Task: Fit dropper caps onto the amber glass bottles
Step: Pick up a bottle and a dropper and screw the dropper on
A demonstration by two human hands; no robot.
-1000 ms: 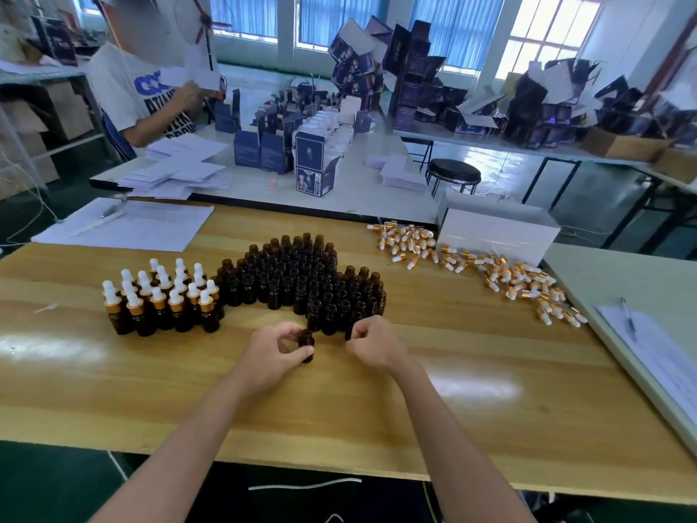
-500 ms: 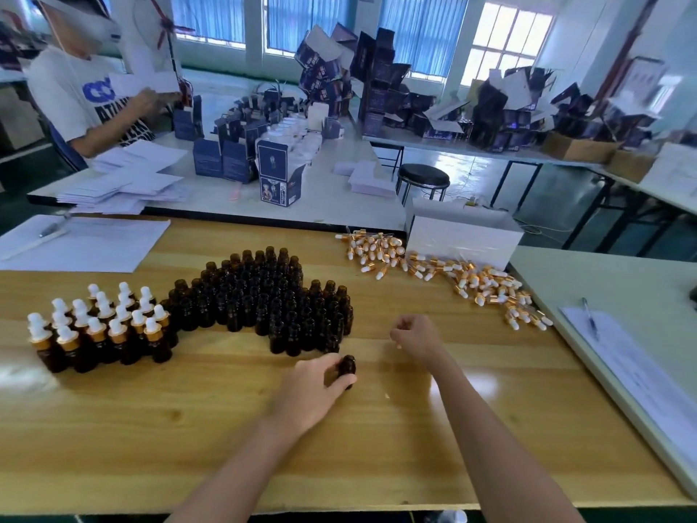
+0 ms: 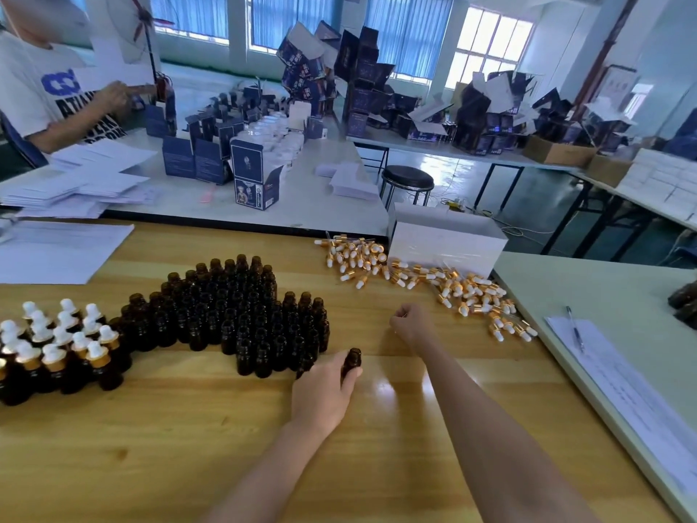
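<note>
A glossy wooden table (image 3: 188,447) bears amber bottles (image 3: 234,307) and dropper caps (image 3: 433,281); cartons (image 3: 362,81) clutter behind.

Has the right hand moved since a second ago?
Yes. The right hand has gone rightward, away from the uncapped bottle cluster toward the loose dropper caps.

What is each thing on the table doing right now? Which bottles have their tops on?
Held bottle: uncapped, gripped by left hand.
Right hand: fingers curled; can't tell if it holds anything.
Bare bottles: standing, no caps.
Capped bottles: standing, droppers on.
Loose caps: lying in a pile.
</note>
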